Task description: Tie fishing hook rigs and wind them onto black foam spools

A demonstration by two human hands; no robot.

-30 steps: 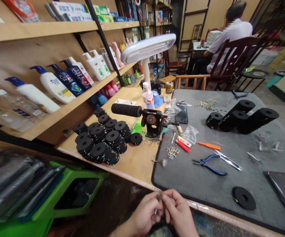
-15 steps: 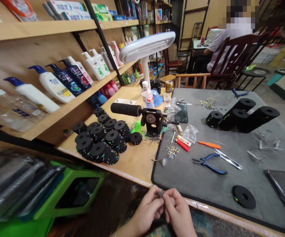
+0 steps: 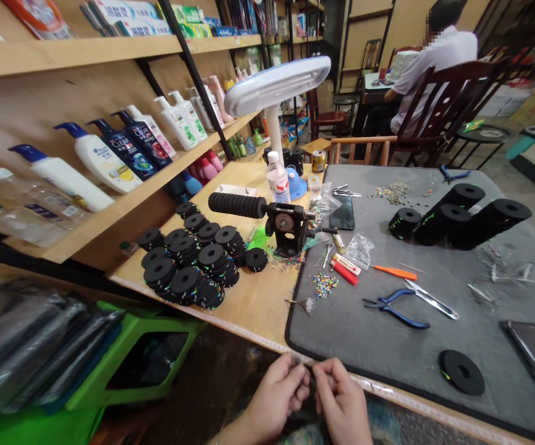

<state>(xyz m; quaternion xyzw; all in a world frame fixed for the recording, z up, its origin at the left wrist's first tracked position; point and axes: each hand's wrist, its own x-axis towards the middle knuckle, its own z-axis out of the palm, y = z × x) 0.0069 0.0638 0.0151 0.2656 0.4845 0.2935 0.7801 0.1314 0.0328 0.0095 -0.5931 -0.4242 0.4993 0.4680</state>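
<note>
Just off the table's front edge, my left hand (image 3: 280,392) pinches something small and dark between thumb and forefinger, too tiny to name. My right hand (image 3: 339,395) sits beside it, its thumb and forefinger also pinched; what they hold cannot be made out. A narrow gap separates the two sets of fingertips. On the grey mat (image 3: 369,340) beyond lie blue-handled pliers (image 3: 397,308), scissors (image 3: 434,301) and a pile of coloured beads (image 3: 325,285). A black foam disc (image 3: 461,372) with a bright thread end rests to the right of my hands.
Stacks of black foam discs (image 3: 188,281) cover the table's left side, near a black winding device (image 3: 288,228) and a white lamp (image 3: 277,86). Taller foam spools (image 3: 494,222) lean at the mat's right. A phone (image 3: 534,355) lies at the right edge. Someone (image 3: 438,68) sits behind.
My fingertips have drawn slightly apart, the right hand shifting a little to the right. Both hands keep their pinch. The view has shifted slightly.
</note>
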